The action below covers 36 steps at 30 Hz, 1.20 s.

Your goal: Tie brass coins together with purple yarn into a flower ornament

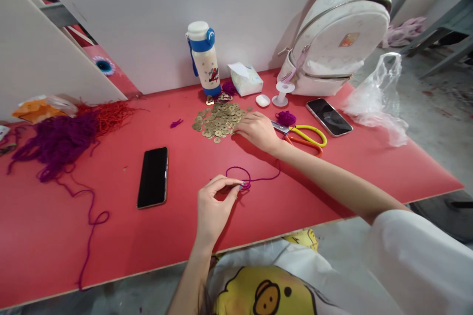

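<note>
Purple cord (264, 178) in the left hand (214, 202), right hand (256, 130) at the coins (219, 120)

Just below the centre of the frame, the left hand's thumb and index finger are pinched together on small loops of cord, which trails right toward the right forearm. Farther left, a phone (152, 177) lies face up on the red table (148, 236).

At centre, the right hand is palm down, fingers together and slightly bent, their tips at the right edge of the coins (whether they grip one, I cannot tell). Just right of it lie scissors (283, 128) and a purple ball (286, 118).

At left is heaped yarn (66, 140); right of centre, a white spool (284, 89). Upper centre, a bottle (207, 66) stands behind the coins; a white backpack (340, 39) fills the upper right.
</note>
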Each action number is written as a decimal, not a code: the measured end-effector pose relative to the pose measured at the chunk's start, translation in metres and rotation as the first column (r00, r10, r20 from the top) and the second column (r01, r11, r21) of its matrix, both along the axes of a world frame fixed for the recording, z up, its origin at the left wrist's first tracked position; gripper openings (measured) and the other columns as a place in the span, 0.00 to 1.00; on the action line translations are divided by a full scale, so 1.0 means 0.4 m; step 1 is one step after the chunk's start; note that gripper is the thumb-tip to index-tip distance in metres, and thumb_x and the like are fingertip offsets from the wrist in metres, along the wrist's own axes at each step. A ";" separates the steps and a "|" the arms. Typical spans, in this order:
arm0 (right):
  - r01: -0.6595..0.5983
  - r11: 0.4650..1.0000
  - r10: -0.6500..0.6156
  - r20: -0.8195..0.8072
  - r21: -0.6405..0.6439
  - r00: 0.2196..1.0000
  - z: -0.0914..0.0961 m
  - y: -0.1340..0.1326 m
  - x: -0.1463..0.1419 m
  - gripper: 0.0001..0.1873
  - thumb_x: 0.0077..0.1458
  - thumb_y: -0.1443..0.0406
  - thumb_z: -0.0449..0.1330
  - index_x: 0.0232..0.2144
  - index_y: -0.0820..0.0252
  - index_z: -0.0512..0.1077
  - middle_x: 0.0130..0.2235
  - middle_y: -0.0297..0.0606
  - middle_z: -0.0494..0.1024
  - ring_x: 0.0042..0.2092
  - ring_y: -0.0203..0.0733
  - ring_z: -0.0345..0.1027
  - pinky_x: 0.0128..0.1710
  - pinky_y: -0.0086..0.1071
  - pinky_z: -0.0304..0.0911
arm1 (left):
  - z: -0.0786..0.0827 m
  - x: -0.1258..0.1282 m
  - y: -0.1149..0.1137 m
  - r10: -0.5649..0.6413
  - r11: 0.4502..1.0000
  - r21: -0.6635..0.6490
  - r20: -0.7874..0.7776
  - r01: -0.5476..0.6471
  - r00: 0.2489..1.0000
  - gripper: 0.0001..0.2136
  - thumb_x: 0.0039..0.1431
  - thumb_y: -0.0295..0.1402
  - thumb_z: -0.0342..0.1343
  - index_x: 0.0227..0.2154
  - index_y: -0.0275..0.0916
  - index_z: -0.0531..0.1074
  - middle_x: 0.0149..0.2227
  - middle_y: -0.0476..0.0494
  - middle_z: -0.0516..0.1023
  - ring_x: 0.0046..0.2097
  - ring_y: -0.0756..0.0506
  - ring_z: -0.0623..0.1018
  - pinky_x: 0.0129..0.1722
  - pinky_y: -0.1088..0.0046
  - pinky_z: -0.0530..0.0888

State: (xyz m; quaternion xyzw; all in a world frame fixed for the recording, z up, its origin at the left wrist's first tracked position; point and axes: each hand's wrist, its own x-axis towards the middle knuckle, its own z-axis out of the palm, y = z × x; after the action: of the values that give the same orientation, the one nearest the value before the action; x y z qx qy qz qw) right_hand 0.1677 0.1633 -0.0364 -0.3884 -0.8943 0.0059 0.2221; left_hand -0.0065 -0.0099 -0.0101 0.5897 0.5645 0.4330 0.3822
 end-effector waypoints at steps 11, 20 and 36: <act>0.179 0.961 -0.215 -0.159 -0.213 0.964 0.012 -0.018 0.042 0.15 0.59 0.69 0.62 0.48 0.51 0.78 0.43 0.37 0.84 0.44 0.46 0.76 0.41 0.34 0.66 | -0.008 -0.003 0.015 0.002 0.999 -0.043 0.061 0.000 0.998 0.05 0.55 0.26 0.60 0.29 0.39 0.80 0.29 0.47 0.79 0.32 0.50 0.79 0.34 0.78 0.75; -0.255 0.765 -0.302 -0.679 -0.591 0.669 0.131 -0.179 0.080 0.08 0.49 0.62 0.70 0.26 0.61 0.80 0.30 0.38 0.81 0.32 0.39 0.75 0.32 0.30 0.68 | -0.011 0.001 0.019 0.039 0.999 -0.033 0.025 -0.038 0.999 0.05 0.54 0.26 0.60 0.29 0.40 0.81 0.29 0.47 0.79 0.32 0.49 0.78 0.34 0.77 0.75; -0.368 0.557 -0.386 -0.624 -0.745 0.679 0.141 -0.292 0.043 0.06 0.53 0.63 0.67 0.30 0.60 0.81 0.30 0.38 0.82 0.32 0.39 0.76 0.34 0.30 0.70 | -0.008 0.011 0.023 0.025 0.997 -0.068 0.060 -0.021 0.998 0.04 0.55 0.27 0.62 0.29 0.40 0.81 0.29 0.48 0.79 0.32 0.49 0.77 0.35 0.76 0.74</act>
State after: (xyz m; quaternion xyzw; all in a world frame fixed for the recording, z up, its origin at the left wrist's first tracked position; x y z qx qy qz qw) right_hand 0.1849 0.0465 0.0198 -0.4126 -0.6093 0.5798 0.3499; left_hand -0.0021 -0.0008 -0.0131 0.5563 0.5737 0.4358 0.4140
